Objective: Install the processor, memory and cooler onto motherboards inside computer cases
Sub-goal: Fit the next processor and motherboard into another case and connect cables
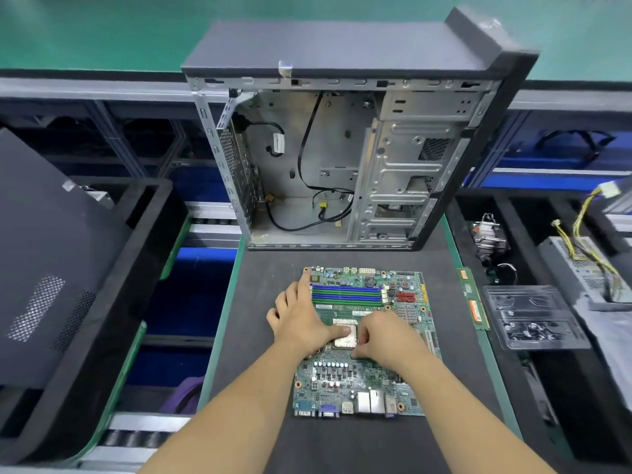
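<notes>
Nearest me, the motherboard [362, 340] lies flat on the dark mat [342, 446], ports toward me. My left hand [301, 319] is spread on its 9 o'clock edge, forefinger stretched toward the far corner, thumb resting on the processor [343, 338] seated in the socket at the board's centre. My right hand [383, 333] is curled at the socket's 3 o'clock side, fingertips pinching what I take to be the retention lever, though it is too small to be sure.

The processor is light, rigid and fragile underneath; I would take it by its edges only and press straight down, never slide it. The board is thin, stiff but flexible under load, so I would support it at the edges.

At 3 o'clock, off the mat's rim, lies a memory stick [473, 299], light and brittle, best held by its short ends. Beyond that sits a cooler [489, 239], heavier, with sharp fins.

At 12 o'clock, the open case [345, 155] stands with no board inside.
</notes>
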`<state>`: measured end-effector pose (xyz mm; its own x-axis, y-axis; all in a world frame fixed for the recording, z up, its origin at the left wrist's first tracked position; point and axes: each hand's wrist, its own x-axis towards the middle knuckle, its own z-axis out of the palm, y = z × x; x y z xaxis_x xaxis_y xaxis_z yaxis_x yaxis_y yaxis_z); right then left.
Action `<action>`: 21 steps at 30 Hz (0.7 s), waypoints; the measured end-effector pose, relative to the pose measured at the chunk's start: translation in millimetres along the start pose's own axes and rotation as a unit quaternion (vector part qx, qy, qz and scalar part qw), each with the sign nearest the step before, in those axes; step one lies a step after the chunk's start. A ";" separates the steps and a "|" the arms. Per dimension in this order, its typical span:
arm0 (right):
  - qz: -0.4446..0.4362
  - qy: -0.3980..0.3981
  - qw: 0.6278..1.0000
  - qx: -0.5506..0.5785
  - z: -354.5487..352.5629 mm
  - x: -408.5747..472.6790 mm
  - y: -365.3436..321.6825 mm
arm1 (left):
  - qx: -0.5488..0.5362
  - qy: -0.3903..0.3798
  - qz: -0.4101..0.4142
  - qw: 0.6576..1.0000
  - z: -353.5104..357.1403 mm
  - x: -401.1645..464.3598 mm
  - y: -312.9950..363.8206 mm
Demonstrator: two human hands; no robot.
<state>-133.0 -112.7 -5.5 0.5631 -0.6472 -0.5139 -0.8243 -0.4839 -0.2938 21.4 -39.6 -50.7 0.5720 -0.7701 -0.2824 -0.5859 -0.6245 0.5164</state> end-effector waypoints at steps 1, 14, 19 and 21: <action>-0.011 -0.012 0.999 0.051 0.9 -3.2 2.5 | 0.005 0.004 0.003 1.000 0.2 -1.0 -0.3; 0.255 0.213 0.943 0.010 -56.8 15.5 125.6 | -0.017 0.108 -0.122 0.986 -15.4 14.5 54.8; 0.289 0.170 0.942 0.015 -50.1 19.9 135.7 | -0.141 0.084 -0.119 0.979 -16.0 24.2 8.6; 0.299 0.171 0.938 0.040 -51.6 20.8 136.9 | -0.222 0.083 -0.101 0.966 -13.5 22.7 -5.1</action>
<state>-231.1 -222.8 -14.9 -0.0270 -0.9463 -0.3223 -0.9929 0.0628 -0.1013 45.1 -52.2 -48.9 0.7549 -0.5840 -0.2985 -0.1700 -0.6138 0.7710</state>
